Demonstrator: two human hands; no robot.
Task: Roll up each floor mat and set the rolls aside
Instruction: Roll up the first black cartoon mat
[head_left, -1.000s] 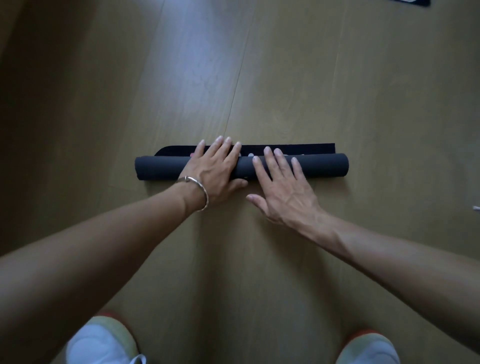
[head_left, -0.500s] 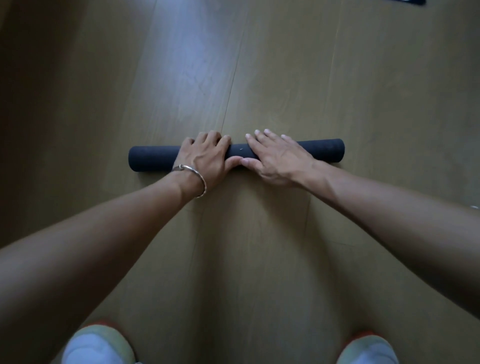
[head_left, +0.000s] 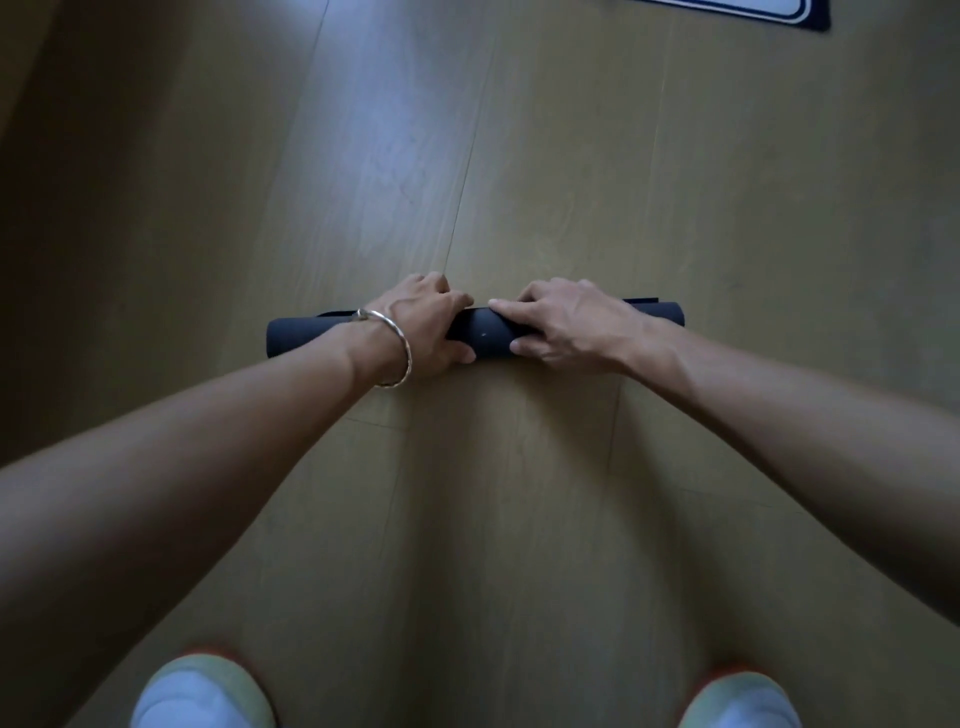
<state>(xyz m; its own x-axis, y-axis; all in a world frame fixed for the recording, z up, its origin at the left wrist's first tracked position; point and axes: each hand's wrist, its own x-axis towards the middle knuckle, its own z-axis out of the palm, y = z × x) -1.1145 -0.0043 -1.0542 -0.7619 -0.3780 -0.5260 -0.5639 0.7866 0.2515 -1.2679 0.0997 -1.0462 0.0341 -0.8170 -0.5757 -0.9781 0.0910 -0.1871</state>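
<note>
Head view, entries left to right.

Item: rolled mat (head_left: 488, 335), dark, lying crosswise on the wooden floor (head_left: 467, 519), mid-scene, its left end free.

Item: left hand (head_left: 421, 327), bracelet (head_left: 397, 353) at the wrist, clamped on the roll, fingers over the far side, thumb near.

Item: right hand (head_left: 566, 327), just beside, likewise wrapped round the roll.

Item: loose edge (head_left: 641, 300), a thin strip showing at the far side.

Item: second mat (head_left: 753, 8), flat, far right, well apart.

Handling note: likely a lift to set aside. Keep both grips firm and pin that far edge under the fingers, or the roll may spring open.

Change: a second ago both hands lay flat with straight fingers, pushing; an unrolled strip lay beyond. Now it is almost wound in and the fingers curl round.
</note>
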